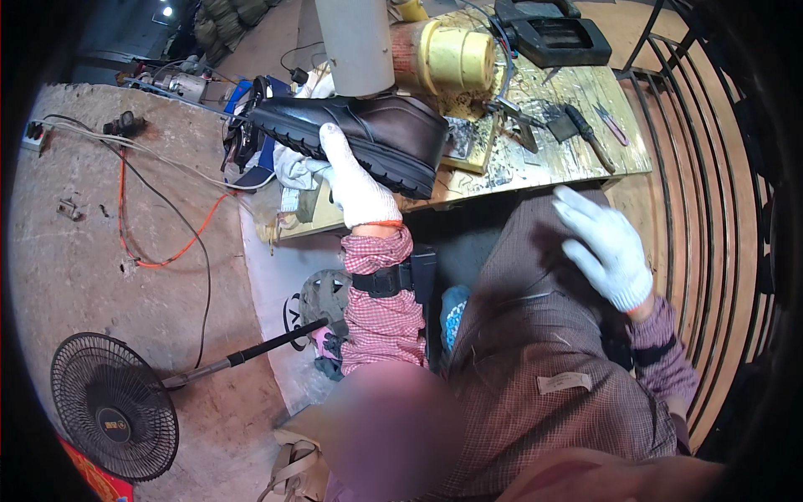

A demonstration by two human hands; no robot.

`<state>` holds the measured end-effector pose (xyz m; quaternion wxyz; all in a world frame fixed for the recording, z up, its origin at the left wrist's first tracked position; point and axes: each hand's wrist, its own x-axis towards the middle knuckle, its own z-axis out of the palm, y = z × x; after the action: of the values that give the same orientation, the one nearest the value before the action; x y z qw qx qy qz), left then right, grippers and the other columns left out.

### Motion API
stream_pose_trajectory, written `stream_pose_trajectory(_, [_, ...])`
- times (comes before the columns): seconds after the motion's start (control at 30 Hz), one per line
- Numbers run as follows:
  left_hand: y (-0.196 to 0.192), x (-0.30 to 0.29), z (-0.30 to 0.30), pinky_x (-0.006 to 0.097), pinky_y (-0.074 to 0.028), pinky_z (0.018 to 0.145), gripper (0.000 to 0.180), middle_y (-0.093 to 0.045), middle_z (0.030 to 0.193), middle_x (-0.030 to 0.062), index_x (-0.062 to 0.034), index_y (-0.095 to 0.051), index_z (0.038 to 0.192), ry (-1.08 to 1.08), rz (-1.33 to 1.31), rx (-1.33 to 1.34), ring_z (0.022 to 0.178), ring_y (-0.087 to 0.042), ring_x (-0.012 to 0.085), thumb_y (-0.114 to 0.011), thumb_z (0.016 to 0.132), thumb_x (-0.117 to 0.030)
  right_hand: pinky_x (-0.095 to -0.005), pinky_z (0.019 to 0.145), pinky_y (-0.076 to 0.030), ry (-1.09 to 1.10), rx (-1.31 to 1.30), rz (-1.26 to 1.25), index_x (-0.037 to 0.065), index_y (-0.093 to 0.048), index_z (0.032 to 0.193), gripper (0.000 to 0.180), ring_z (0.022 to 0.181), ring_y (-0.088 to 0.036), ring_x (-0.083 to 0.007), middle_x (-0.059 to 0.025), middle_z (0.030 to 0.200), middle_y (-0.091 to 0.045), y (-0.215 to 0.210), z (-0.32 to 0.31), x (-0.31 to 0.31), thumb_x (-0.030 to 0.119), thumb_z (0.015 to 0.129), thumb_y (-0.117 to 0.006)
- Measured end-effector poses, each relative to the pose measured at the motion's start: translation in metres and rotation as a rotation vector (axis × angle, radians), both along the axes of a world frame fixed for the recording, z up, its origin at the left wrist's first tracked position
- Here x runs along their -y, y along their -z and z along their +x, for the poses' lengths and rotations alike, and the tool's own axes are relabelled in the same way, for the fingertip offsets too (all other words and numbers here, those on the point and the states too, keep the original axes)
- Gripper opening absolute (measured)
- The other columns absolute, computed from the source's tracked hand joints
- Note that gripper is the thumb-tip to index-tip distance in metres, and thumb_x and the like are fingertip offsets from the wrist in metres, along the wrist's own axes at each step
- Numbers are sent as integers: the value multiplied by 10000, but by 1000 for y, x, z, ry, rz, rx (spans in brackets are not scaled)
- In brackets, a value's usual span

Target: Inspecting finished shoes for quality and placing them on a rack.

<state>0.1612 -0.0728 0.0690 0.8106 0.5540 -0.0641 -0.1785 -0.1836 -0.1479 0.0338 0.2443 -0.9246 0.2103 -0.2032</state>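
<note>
A dark brown leather shoe [410,125] with a thick, ridged black sole is held on its side at the bench edge, toe to the left. My left hand [361,188], in a white knit glove, grips it by the sole; one finger lies along the sole's side and the others are partly hidden behind. Directly above the shoe, the lower end of a pale grey cylinder [351,46] meets or overlaps its upper; contact is unclear. My right hand [606,251], also white-gloved, hovers over or rests on my dark trousers, fingers stretched and apart, with nothing in it.
On the wooden bench [544,171] lie a broad-bladed scraper [577,134], scissors [611,125] and a yellow-and-red cylindrical part [456,58]. A black fan [115,407] stands lower left. Cables, one orange [159,264], cross the floor. Metal rails [682,167] run along the right.
</note>
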Motion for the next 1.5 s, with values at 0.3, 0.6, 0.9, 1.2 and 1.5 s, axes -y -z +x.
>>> stream_pose_trajectory(0.3, [23,-44,-71,421,-428,1192,1200,-407,1649,196,-36,74,1720,138,-28,-40,1395,-528,304,-750,988,-511,-433,877,-544,-450,173,-449,82,-691,1126,268,1002,-675,-304,-97,1159,-686,-51,158,-13,188,889,-625])
stream_pose_trajectory(0.6, [30,-65,-16,502,-408,1222,924,-431,1645,121,-137,-328,1661,-10,-66,-83,1448,-485,316,-668,987,-672,-473,789,-583,-406,-410,59,120,-746,943,135,873,-731,-344,-104,872,-732,25,-7,-7,197,833,-734])
stream_pose_trajectory(0.9, [119,-68,-33,510,-313,1285,851,-471,1640,101,-127,-407,1637,663,-745,-640,1494,-447,312,-425,1043,-737,-453,931,-571,62,-125,192,55,-725,1304,438,1039,-734,-388,-173,1184,-763,19,-56,-26,303,943,-744])
stream_pose_trajectory(1.2, [159,-13,5,456,-344,1282,607,-523,1563,142,-106,-373,1645,417,-394,-504,1452,-504,287,-400,1158,-467,-462,926,-577,164,-228,138,62,-721,1292,438,1057,-737,-377,-167,1195,-760,25,-83,-33,292,922,-758])
stream_pose_trajectory(1.5, [196,-32,66,574,-353,1248,958,-519,1585,163,-102,-437,1602,602,-507,-415,1433,-503,368,-511,931,-781,-457,925,-576,93,-237,88,47,-684,1354,502,1058,-730,-375,-181,1320,-718,22,-64,-24,328,941,-737])
